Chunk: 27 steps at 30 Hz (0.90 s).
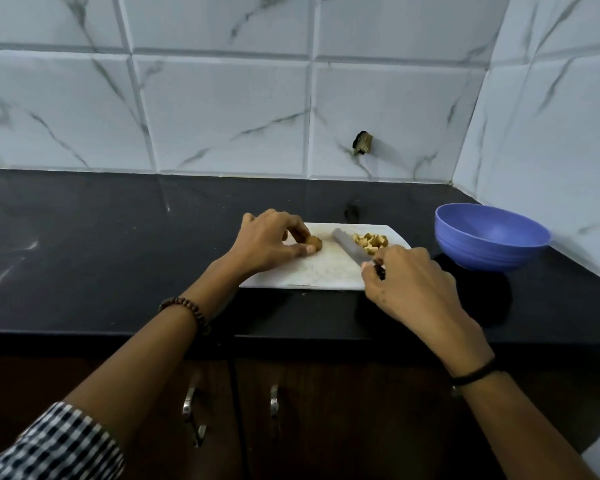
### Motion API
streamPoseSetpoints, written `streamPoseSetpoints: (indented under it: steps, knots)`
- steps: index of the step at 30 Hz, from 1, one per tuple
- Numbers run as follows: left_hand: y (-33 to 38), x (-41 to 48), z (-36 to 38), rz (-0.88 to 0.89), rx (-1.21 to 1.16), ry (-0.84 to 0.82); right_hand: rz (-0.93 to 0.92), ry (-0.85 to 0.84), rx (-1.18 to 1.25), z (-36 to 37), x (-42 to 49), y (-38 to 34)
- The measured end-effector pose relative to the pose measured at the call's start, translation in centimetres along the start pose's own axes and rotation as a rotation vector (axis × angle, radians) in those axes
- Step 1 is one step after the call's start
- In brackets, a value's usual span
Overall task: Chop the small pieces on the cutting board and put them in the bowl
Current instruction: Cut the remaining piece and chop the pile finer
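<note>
black surface (101, 244) under marbled wall tiles; on it i see my white cutting board (326, 271). my left hand (267, 244) has its fingers clamped on a brown uncut piece (314, 241) at the board's left end. right of that lies the knife (350, 247), my right hand (413, 282) closed around its handle, chopped small pieces (371, 240) just beyond the blade. the blue bowl (489, 237) stands right of the board

Our left hand (274, 242) reaches forward with fingers curled and thumb pinched in, palm down. Our right hand (409, 282) is closed in a fist grip, knuckles up. Both bare arms stretch out, close together at the hands.
</note>
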<state>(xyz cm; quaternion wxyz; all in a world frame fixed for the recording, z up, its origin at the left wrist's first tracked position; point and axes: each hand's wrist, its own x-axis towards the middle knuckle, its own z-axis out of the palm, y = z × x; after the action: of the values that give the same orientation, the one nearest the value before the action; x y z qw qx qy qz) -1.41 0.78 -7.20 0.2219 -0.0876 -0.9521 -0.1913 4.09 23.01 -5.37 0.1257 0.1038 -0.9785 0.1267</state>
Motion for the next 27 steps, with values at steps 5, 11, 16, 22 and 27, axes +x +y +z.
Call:
streamPoseSetpoints:
  steps: [5,11,16,22,27]
  knots:
    - [1.3,0.8,1.1,-0.048,-0.107,-0.017,-0.012,0.044,0.06,-0.8,-0.1,0.4]
    - [1.3,0.6,1.1,-0.099,-0.197,0.022,-0.067,0.046,0.106,-0.1,0.0,-1.0]
    - [1.5,0.6,1.2,-0.132,-0.194,0.033,-0.056,0.069,0.09,-0.2,0.5,-1.5]
    - [1.6,0.6,1.3,-0.153,-0.173,0.034,-0.047,0.012,0.055,-0.4,1.3,-2.5]
    - [1.4,0.6,1.6,-0.129,-0.161,0.052,-0.048,-0.025,0.031,-0.5,2.3,-3.3]
